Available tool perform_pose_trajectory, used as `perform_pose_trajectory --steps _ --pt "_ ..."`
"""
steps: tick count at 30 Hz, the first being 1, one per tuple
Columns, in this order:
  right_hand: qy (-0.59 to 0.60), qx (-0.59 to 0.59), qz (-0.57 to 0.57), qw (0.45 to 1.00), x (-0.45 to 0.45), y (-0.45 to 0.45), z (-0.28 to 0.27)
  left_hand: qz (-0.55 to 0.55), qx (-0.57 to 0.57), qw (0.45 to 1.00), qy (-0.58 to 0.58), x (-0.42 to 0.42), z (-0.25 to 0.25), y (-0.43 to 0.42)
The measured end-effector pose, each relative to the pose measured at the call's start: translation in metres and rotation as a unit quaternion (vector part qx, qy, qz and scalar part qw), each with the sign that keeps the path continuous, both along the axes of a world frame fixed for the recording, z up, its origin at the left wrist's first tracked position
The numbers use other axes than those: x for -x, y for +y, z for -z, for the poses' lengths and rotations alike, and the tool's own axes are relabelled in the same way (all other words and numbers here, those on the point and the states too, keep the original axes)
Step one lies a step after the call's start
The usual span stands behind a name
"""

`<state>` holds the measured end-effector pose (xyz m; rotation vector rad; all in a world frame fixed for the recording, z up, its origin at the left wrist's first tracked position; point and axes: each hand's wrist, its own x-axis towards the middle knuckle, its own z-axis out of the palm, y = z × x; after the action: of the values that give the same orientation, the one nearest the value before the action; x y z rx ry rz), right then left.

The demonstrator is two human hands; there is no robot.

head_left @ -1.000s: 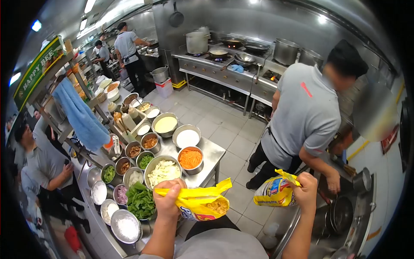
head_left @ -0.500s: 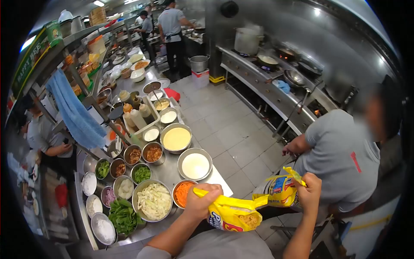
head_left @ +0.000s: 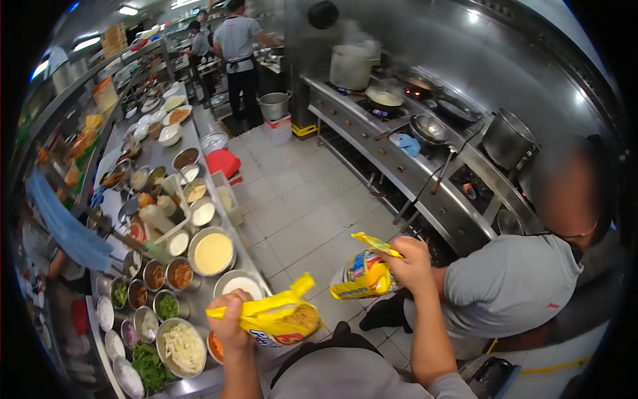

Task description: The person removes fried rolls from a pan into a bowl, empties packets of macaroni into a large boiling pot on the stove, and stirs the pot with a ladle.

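My left hand is closed on the gathered top of a yellow pasta bag, held over the front edge of the counter. Small tan pasta pieces show through its clear window. My right hand grips the top corner of a second yellow bag, printed with blue and white, which hangs above the floor. A gap separates the two bags. Just beyond my left hand stands a bowl of white liquid; a bowl of shredded carrot is partly hidden behind that hand.
Steel bowls of chopped cabbage, leafy greens and yellow liquid crowd the counter at left. A person in a grey shirt stands close on my right. Behind runs a stove with lit burners, pots and woks. Other people work farther back.
The two bags have come apart, the left-hand one moving left and the right-hand one swinging up and left. My view has turned right, and the co-worker leans lower toward the stove side.
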<state>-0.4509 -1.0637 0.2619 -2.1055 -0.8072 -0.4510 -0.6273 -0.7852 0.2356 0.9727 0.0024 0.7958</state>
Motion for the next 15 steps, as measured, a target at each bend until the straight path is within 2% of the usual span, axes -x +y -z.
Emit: perform_pose_trajectory --steps 3,5,6,8,9,15 --pt "0.04 0.01 0.031 0.999 -0.027 -0.011 -0.013 -0.047 0.005 0.999 0.009 -0.037 0.003 -0.013" --pt "0.032 0.015 0.042 0.998 -0.045 -0.025 -0.013 -0.104 0.008 0.994 0.035 -0.059 0.003 -0.02" --pt "0.029 0.022 0.05 0.998 -0.054 -0.032 -0.011 -0.099 0.007 0.995 0.033 -0.069 0.004 -0.024" --pt "-0.006 0.029 0.057 0.998 -0.068 -0.05 -0.007 -0.133 0.054 0.989 0.028 -0.088 0.005 -0.03" --pt "-0.004 0.031 0.065 0.997 -0.075 -0.058 -0.006 -0.108 0.045 0.993 0.02 -0.095 0.007 -0.03" --pt "0.006 0.04 0.101 0.994 -0.106 -0.093 -0.002 -0.131 0.015 0.99 0.058 -0.133 0.021 -0.04"
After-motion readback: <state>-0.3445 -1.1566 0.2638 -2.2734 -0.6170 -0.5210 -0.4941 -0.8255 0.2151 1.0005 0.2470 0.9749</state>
